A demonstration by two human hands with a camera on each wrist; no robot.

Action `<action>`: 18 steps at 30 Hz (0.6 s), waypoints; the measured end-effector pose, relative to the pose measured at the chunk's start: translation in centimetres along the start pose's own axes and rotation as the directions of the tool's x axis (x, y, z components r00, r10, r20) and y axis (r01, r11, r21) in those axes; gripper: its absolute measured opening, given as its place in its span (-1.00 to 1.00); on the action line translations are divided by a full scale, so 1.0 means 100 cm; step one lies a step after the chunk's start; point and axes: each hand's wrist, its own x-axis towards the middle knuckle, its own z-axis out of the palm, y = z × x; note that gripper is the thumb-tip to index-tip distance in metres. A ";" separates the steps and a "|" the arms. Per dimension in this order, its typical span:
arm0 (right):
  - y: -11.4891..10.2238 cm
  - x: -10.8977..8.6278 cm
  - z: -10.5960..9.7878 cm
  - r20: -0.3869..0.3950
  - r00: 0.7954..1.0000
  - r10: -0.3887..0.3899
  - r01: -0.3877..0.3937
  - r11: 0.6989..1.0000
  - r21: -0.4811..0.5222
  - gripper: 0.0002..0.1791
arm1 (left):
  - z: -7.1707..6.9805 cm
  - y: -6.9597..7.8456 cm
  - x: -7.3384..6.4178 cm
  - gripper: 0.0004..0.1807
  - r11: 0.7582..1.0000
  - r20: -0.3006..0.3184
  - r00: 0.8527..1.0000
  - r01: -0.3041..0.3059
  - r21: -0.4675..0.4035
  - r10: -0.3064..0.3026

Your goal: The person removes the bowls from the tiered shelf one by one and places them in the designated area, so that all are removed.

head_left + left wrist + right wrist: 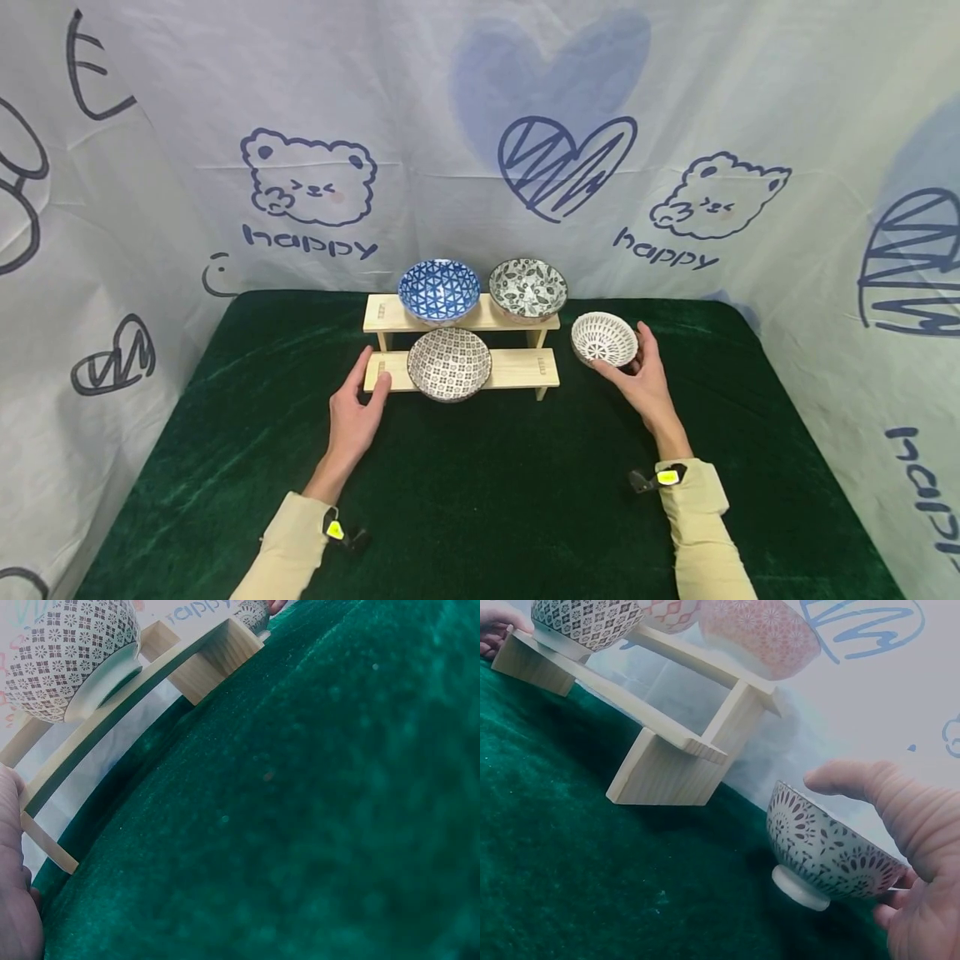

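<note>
My right hand (pixel 651 392) holds a small white bowl (pixel 603 337) with a dark petal pattern, right of a two-step wooden stand (pixel 517 368). In the right wrist view the bowl (pixel 821 847) tilts above the green cloth, thumb at its rim and fingers beneath its far side. My left hand (pixel 352 421) grips the left end of the stand's lower step, thumb along the front edge. A brown-and-white patterned bowl (pixel 450 364) sits mid-step there. On the upper step rest a blue triangle-patterned bowl (pixel 439 290) and a leaf-patterned bowl (pixel 528 288).
Dark green velvet cloth (pixel 510 500) covers the table. Behind and at both sides hangs a pale curtain (pixel 435 200) printed with hearts and bears. Each wrist wears a small strapped device.
</note>
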 end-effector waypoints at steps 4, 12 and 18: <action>-0.004 -0.001 -0.002 -0.018 1.000 -0.018 0.017 0.999 -0.037 0.20 | 0.000 0.000 0.000 -0.31 1.000 -0.001 1.000 0.000 0.002 0.000; -0.019 -0.005 -0.007 -0.062 0.992 -0.108 0.103 0.991 -0.080 0.13 | 0.000 0.000 0.001 -0.31 1.000 0.006 1.000 0.000 -0.002 0.000; -0.033 -0.011 -0.005 -0.047 0.985 -0.169 0.166 0.984 -0.060 0.02 | 0.000 0.000 0.000 -0.31 1.000 0.004 1.000 -0.003 -0.001 0.003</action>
